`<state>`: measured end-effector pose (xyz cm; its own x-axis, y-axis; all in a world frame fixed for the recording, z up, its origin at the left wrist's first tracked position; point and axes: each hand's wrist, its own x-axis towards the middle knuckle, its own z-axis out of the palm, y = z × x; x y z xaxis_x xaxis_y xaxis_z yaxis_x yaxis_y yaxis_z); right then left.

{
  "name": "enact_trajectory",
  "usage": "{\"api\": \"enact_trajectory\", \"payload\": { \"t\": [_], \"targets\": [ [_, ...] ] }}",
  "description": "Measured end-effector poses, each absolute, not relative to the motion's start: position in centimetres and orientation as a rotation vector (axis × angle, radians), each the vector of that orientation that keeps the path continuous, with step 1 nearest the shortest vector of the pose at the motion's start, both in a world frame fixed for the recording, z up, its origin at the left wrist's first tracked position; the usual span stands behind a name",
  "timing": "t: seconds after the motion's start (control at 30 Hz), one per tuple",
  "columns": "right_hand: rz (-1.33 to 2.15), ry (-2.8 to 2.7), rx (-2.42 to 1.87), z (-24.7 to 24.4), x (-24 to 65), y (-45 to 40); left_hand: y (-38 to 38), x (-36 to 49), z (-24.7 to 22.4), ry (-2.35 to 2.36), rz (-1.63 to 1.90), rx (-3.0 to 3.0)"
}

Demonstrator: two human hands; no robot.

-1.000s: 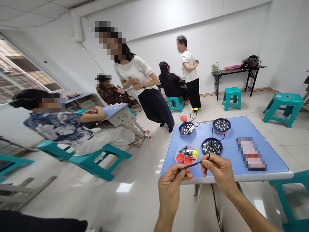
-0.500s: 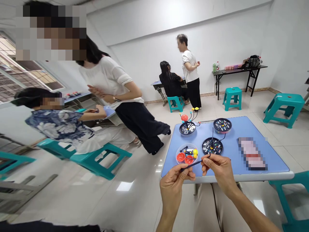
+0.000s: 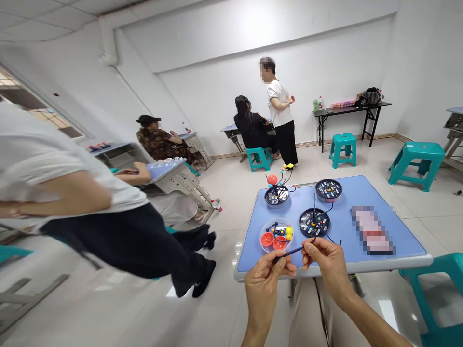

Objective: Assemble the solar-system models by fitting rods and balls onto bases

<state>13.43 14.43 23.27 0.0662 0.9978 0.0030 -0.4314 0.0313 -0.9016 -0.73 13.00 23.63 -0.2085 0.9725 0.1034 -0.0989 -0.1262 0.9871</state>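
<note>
Between my two hands is a thin black rod (image 3: 293, 251), held over the near edge of the blue table (image 3: 340, 250). My left hand (image 3: 265, 274) pinches its left end, and my right hand (image 3: 327, 260) pinches the right end, where a thin curved part shows. Just beyond my fingers sits a round black base (image 3: 314, 222) with an upright post and curved black arms. A clear bowl (image 3: 263, 245) to its left holds red half-shells, yellow balls and small black parts. Behind stands a model (image 3: 277, 195) with a red ball and coloured beads on arms.
Another round black disc (image 3: 328, 190) lies at the table's back, and a blurred-out flat pink object (image 3: 372, 231) at the right. A person in a white top (image 3: 72, 173) is close on the left. Green stools (image 3: 415, 161) and other people stand or sit farther off.
The near person in white has moved left and closer, uncovering another seated person behind. The view has shifted slightly. Both my hands still hold the rod, and more of the base's arms shows beside my right hand.
</note>
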Motion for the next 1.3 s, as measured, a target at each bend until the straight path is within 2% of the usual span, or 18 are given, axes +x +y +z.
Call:
{"api": "enact_trajectory", "payload": {
  "t": [0.2, 0.43, 0.73, 0.87, 1.07, 1.3],
  "targets": [
    [1.286, -0.971, -0.935, 25.4, 17.1, 15.6, 13.6, 1.3, 24.9, 1.119, 1.362, 1.159],
    [1.448, -1.273, -0.934, 28.6, 19.9, 21.0, 17.3, 2.5, 26.2, 1.103, 1.244, 1.226],
    [1.497, -1.588, -1.013, 28.3, 19.5, 26.3, 21.6, 4.0, 26.4, 0.908, 1.002, 1.030],
    [1.339, -1.663, -1.065, 28.3, 20.1, 27.3, 23.0, 4.5, 25.9, 0.893, 1.073, 0.961],
    [0.755, -1.830, -1.310, 27.4, 22.3, 25.7, 25.3, 5.9, 23.4, 0.943, 1.375, 0.772],
    [0.583, -1.952, -1.341, 24.2, 21.8, 25.4, 27.2, 7.6, 21.0, 0.952, 1.506, 0.643]
  ]
}}
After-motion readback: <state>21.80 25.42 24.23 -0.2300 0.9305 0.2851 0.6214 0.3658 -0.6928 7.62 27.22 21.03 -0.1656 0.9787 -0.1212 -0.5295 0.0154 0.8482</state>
